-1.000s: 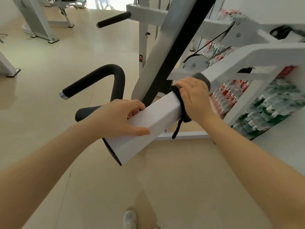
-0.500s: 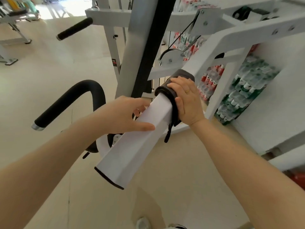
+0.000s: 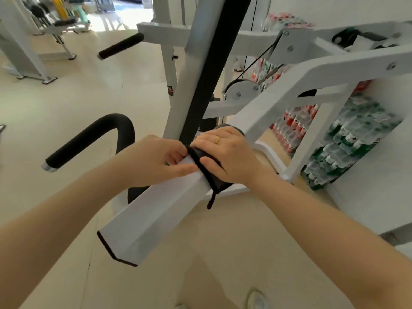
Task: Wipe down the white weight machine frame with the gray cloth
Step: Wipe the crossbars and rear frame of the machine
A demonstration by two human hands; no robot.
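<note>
Far left, other gym machines on a cream floor, bright doorway behind. A curved black handle with a silver end cap sits left of centre; a straight black grip sticks out higher up. Left hand rests on the white frame, a square beam running from lower left up to the right; fingers curled over the beam's far edge, thumb laid flat along the top face, pointing at the cloth. Beam's near end has a black cap. Behind the hands, a grey upright with a black strip leans up out of view. Cloth, dark grey with a black hem, is wrapped round the beam just right of the left thumb, a loose black tail hanging below. Right hand covers the cloth from above, fingers curled over it and the beam, thumb pressing the near side; a ring on one finger. Hands nearly touching, cloth edge between them. Right of the hands the beam joins more white framework, with a pulley and black cable. Far right, stacked packs of bottles against a white wall, red labels and green. A shoe at bottom edge
</note>
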